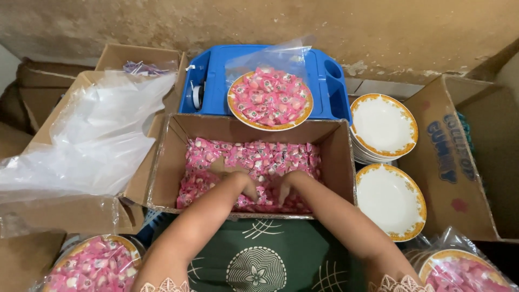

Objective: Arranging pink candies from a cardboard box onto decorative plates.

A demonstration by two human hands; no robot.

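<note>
Green patterned cloth (259, 254) lay nearest as I watched both hands sink into pink wrapped sweets (254, 162) filling an open cardboard box (173, 162). Left hand (238, 181) and right hand (284, 186) were curled among them, grasp unclear to me. Beyond stood a heaped plate (270, 99) on a blue tray (216, 75). Loose sweets, I judged, could spill over the box's low rim.

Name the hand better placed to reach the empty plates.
Right. The right hand lies in the candy box nearer the empty plates on that side; the left hand is farther away.
</note>
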